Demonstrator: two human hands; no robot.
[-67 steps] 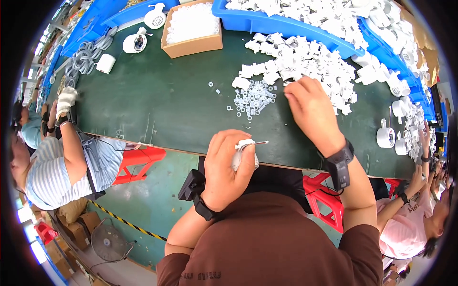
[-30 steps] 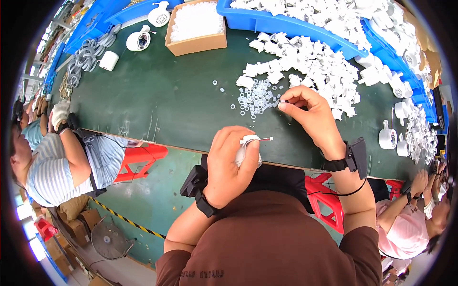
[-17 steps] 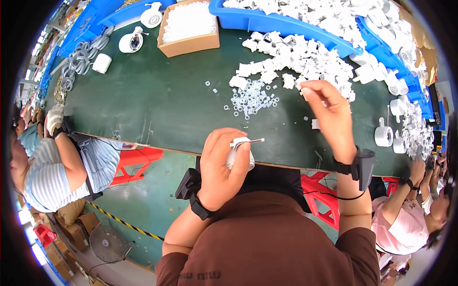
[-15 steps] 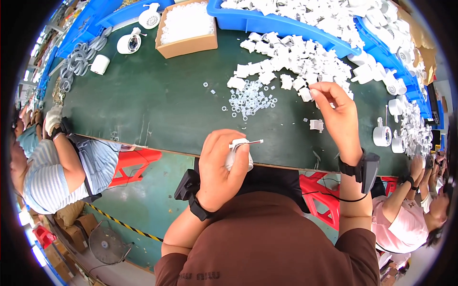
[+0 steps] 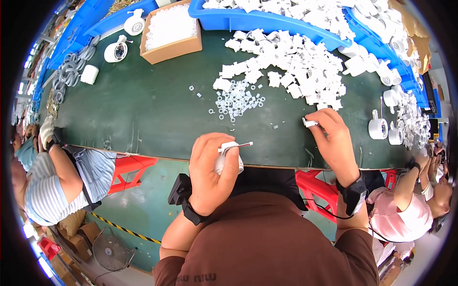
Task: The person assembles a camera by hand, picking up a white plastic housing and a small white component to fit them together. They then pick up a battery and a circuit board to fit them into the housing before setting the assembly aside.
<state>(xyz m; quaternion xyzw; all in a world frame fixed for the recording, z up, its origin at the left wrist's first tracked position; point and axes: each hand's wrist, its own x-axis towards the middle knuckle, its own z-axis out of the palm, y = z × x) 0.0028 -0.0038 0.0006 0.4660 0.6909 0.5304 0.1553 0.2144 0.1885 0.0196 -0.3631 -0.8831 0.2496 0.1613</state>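
Near the table's front edge my left hand (image 5: 210, 178) is closed round a white plastic housing (image 5: 220, 163). A short thin cable (image 5: 244, 144) with a small white plug sticks out of its top to the right. To the right, above the table, my right hand (image 5: 332, 143) pinches a small white plastic bracket (image 5: 310, 123) between thumb and fingertips; the fingers hide part of it. Just beyond that hand spreads a loose pile of similar white brackets (image 5: 312, 71). Left of this pile lies a scatter of small translucent rings (image 5: 237, 101).
Blue bins (image 5: 267, 23) of white parts line the back and right. A cardboard box (image 5: 172, 50) stands at the back. Round white housings (image 5: 378, 127) lie at right; grey cables (image 5: 71, 66) lie at left. People sit on both sides, with red stools (image 5: 131, 172) below.
My right hand has come back from the pile toward the front edge and now holds a bracket. The single bracket that lay apart on the table is gone. My left hand keeps its hold.
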